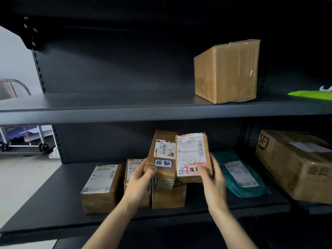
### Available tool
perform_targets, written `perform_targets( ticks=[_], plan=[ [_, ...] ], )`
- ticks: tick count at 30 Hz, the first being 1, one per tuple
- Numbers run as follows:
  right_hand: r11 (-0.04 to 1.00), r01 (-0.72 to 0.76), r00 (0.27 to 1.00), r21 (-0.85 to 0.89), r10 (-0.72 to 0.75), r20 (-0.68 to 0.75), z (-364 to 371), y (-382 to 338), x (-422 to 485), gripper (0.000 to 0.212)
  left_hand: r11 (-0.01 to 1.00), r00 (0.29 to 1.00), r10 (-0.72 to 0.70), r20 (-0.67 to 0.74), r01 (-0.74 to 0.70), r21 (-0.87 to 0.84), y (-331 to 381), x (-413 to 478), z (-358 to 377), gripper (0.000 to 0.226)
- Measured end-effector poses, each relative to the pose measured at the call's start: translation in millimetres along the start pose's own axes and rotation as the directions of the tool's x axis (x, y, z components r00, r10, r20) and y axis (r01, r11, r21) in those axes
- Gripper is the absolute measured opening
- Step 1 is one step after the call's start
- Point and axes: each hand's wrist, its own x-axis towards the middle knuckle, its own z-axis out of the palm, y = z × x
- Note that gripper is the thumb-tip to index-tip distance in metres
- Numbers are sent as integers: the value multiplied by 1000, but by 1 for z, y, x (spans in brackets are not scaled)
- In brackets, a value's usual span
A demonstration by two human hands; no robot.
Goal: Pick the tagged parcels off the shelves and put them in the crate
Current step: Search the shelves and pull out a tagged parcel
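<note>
Holding blue-tagged parcel in left grip, red-tagged parcel in right grip; both upright, long axes rising away from the grips, touching side by side above the shelf. No crate in view.

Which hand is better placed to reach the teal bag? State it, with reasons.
Right, likely: the right hand, though gripping the red-tagged parcel, sits just beside the teal bag; the left hand, gripping the blue-tagged parcel, is farther off.

The lower shelf lies bare left of the leftmost box; parcels crowd its right.
</note>
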Motion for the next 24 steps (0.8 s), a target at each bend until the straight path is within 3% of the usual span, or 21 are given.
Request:
perform_targets(
  ticks=[3, 9, 14, 19, 24],
  plan=[
    [996, -92, 996, 17, 92, -2, -1, -12, -2, 35, 998, 998, -51, 41, 52, -23, 9, -6, -2, 29],
    [967, -253, 967, 9, 253, -13, -10, -55, -20, 40, 969, 968, -232, 94, 238, -66, 42, -27, 1, 24],
    [918, -394, 918, -40, 390, -75, -15, -118, -51, 37, 924, 925, -360, 121, 371, -89, 87, -65, -1, 45],
    [875, -477, 867, -75, 456, -199, -18, -186, -87, 35, 904, 905, -405, 129, 418, -93, 142, -112, -3, 30],
    [847, -525, 843, -81, 505, -184, -18, -254, -126, 41, 902, 895, -415, 164, 429, -59, 206, -161, -16, 33]
  ],
)
